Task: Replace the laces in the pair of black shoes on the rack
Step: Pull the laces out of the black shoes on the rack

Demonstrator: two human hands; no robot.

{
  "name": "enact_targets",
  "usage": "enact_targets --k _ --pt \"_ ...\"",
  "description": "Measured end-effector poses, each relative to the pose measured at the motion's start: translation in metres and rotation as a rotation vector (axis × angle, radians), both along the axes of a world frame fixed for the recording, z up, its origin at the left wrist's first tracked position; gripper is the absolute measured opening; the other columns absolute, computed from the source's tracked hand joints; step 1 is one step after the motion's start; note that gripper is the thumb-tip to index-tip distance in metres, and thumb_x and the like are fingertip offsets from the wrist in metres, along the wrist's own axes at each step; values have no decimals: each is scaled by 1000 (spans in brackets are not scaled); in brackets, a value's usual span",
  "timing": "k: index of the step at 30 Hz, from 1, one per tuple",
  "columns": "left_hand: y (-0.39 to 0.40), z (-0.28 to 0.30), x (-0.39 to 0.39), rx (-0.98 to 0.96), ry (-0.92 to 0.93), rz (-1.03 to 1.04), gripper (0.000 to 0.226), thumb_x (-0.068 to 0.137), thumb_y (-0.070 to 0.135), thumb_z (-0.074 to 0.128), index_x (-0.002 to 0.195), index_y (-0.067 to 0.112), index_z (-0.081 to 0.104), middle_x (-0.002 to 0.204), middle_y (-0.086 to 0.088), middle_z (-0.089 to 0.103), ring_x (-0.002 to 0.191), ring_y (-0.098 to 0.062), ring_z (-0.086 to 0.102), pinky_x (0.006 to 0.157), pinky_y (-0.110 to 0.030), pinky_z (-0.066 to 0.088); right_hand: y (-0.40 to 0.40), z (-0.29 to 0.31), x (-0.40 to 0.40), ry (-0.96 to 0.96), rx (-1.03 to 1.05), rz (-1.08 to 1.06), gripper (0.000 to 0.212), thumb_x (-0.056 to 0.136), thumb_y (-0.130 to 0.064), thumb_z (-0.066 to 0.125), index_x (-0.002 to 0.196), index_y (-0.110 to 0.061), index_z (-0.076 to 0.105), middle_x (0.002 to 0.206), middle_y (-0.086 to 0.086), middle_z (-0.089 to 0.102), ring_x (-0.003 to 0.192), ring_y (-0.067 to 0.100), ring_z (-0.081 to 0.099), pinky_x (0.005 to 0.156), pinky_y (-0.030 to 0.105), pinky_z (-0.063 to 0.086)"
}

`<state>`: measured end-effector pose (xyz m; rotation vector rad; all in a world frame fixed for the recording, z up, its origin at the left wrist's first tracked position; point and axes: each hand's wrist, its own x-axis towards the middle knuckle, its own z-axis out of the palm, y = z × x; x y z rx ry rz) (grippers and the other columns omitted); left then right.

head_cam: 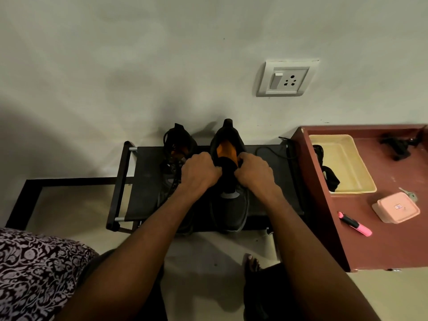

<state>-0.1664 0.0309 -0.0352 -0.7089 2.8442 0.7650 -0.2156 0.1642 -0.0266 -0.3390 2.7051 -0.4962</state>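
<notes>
Two black shoes with orange lining stand on a low black rack (148, 181) against the wall. The right shoe (231, 205) points its toe toward me, heel at the wall. My left hand (199, 172) grips the left edge of its opening, and my right hand (254, 172) pinches the right edge near the tongue. No lace shows over its tongue. The left shoe (178, 147) stands beside it with black laces hanging loose; my left forearm hides its front. A loose black lace (268, 150) lies on the rack to the right.
A reddish-brown table (382, 246) stands right of the rack, holding a cream tray (356, 188) with black laces at its left edge, a pink box (396, 208), a pink highlighter (355, 223), keys and a dark object. A wall socket (287, 78) is above. My foot (252, 262) is on the floor.
</notes>
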Motion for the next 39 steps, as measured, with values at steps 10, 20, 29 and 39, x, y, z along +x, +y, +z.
enact_targets --k 10,20,29,39 --pt "-17 -4 2 107 -39 14 17 85 23 65 80 7 59 73 -8 60 71 -28 62 59 -35 50 4 -4 0 30 -59 -128 29 86 -9 56 113 -15 65 116 10 59 103 31 54 84 41 47" --pt "-18 -2 0 243 -72 -48 23 94 28 61 86 7 66 67 -7 71 58 -21 71 63 -36 61 -16 -12 7 17 164 445 31 94 -21 56 122 -26 68 168 -1 -2 153 27 -13 121 53 -4" --pt "3 -7 -2 30 209 -397 29 91 29 67 116 14 71 139 -5 52 141 -29 30 116 -34 18 11 -6 -14 -34 -206 -246 29 87 -37 70 95 -13 56 105 11 64 98 34 63 77 39 50" --pt "13 -16 2 66 110 -443 17 89 26 71 97 13 79 157 -7 31 147 -29 8 123 -39 7 8 4 -7 -13 -111 -230 11 89 -19 57 93 -9 56 93 10 59 87 32 57 72 35 43"
